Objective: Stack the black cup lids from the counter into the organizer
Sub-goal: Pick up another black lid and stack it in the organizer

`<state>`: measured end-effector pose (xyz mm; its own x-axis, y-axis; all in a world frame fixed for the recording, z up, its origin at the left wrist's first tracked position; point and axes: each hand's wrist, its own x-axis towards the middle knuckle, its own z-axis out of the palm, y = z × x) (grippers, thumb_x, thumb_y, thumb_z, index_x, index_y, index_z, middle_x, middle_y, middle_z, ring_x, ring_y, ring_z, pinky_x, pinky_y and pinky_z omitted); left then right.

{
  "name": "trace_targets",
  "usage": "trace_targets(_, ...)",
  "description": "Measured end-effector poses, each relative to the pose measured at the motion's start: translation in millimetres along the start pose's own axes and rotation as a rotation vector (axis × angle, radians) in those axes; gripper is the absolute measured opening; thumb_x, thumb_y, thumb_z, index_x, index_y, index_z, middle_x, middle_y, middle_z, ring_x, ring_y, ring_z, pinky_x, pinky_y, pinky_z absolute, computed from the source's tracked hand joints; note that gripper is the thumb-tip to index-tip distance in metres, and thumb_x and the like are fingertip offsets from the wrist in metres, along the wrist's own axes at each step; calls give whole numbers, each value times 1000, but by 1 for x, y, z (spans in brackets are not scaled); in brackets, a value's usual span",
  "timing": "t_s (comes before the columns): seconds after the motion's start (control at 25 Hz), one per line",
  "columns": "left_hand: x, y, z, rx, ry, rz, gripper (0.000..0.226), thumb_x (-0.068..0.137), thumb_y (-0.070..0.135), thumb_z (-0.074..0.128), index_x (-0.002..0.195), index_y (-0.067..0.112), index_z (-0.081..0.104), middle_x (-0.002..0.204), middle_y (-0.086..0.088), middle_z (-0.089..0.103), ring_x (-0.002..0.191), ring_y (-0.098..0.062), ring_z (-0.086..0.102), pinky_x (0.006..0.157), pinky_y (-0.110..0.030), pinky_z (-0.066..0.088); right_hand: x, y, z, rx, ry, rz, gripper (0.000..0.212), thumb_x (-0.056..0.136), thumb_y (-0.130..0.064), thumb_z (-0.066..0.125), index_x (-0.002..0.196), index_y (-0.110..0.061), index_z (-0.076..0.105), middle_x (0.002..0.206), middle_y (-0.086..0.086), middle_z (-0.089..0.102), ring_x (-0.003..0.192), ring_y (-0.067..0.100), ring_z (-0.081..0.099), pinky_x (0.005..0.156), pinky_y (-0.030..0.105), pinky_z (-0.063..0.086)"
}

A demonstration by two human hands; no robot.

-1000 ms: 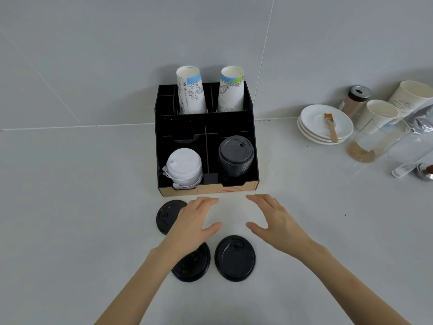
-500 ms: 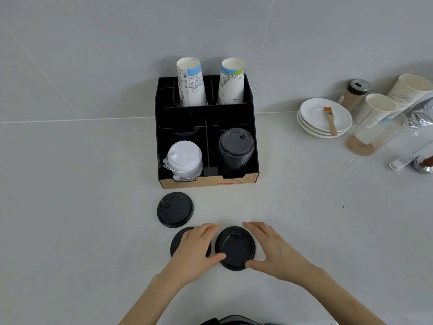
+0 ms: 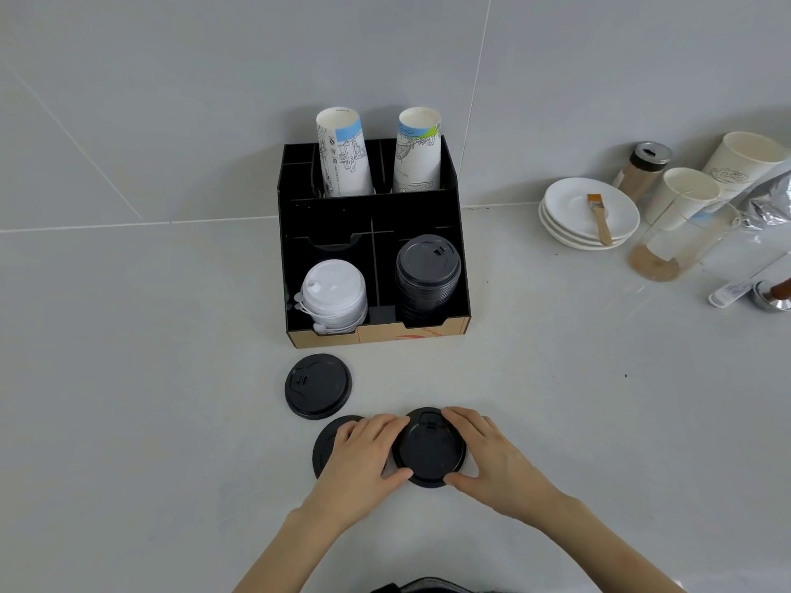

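Three black cup lids lie on the grey counter in front of the black organizer (image 3: 456, 233). The right lid (image 3: 429, 449) is pinched at its rim by my left hand (image 3: 364, 457) and my right hand (image 3: 488, 453), one on each side. My left hand covers most of the middle lid (image 3: 327, 442). A third lid (image 3: 318, 386) lies free further back and left. In the organizer's front right compartment stands a stack of black lids (image 3: 428, 273); the front left compartment holds white lids (image 3: 334, 295).
Two paper cup stacks (image 3: 344, 154) stand in the organizer's rear compartments. At the right are stacked white saucers (image 3: 569, 207) with a small brush, a shaker, paper cups (image 3: 689, 194), a plastic cup, a foil bag and a scoop. A tiled wall rises behind.
Both hands pulled back from near the organizer's front down to the right lid and closed on its rim from both sides. The lids on the counter have stayed in place.
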<state>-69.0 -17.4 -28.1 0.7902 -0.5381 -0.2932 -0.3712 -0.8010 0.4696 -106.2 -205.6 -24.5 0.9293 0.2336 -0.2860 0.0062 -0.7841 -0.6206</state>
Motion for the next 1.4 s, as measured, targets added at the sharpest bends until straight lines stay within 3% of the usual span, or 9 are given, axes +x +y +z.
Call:
trace_targets(0.12, 2, 2, -8, -87, 42, 22, 54, 86, 36, 50, 134, 25, 27, 139, 7, 36, 125, -11, 36, 109, -28, 20, 2, -2, -6, 55, 53, -9, 67, 82, -25, 59, 137, -20, 21, 145, -5, 30, 131, 13, 30, 103, 15, 22)
trace_targets(0.32, 12, 2, -27, -193, 118, 51, 52, 85, 30, 56, 132, 22, 34, 136, 4, 40, 120, -11, 42, 107, -30, 34, 8, -12, -27, 92, 149, -47, 64, 82, -22, 61, 135, -21, 25, 141, -5, 35, 128, 12, 32, 98, 10, 22)
trace_targets(0.52, 27, 9, -58, -222, 254, 128, 54, 83, 30, 59, 131, 23, 35, 138, 8, 39, 119, 1, 30, 107, -21, 25, 24, -22, -55, 96, 256, -91, 64, 80, -23, 64, 133, -21, 29, 139, -4, 39, 125, 13, 36, 97, 11, 22)
trace_targets(0.6, 35, 14, -71, -208, 282, 155, 59, 82, 32, 61, 133, 21, 33, 139, 11, 35, 121, 2, 26, 107, -19, 20, 33, -24, -67, 97, 301, -109, 64, 79, -23, 65, 132, -21, 31, 137, -3, 41, 122, 15, 39, 99, 17, 28)
trace_targets(0.92, 78, 27, -116, -168, 345, 130, 73, 77, 36, 64, 136, 14, 26, 147, -1, 28, 133, -17, 24, 108, -25, 18, 71, -37, -107, 78, 441, -125, 61, 79, -21, 66, 131, -13, 36, 138, 5, 43, 122, 24, 40, 103, 33, 38)
trace_targets(1.16, 113, 27, -129, -221, 346, 109, 76, 74, 33, 69, 135, 13, 28, 146, -3, 30, 133, -20, 26, 102, -19, 16, 91, -35, -124, 130, 505, -89, 52, 80, -13, 64, 127, -10, 43, 131, 8, 48, 112, 28, 48, 94, 26, 40)
trace_targets(1.4, 131, 30, -130, -224, 293, 102, 80, 73, 37, 68, 136, 13, 25, 148, -3, 26, 135, -21, 23, 109, -28, 21, 101, -29, -122, 145, 544, -71, 47, 79, -12, 65, 122, -9, 48, 129, 8, 50, 111, 27, 46, 91, 26, 42)
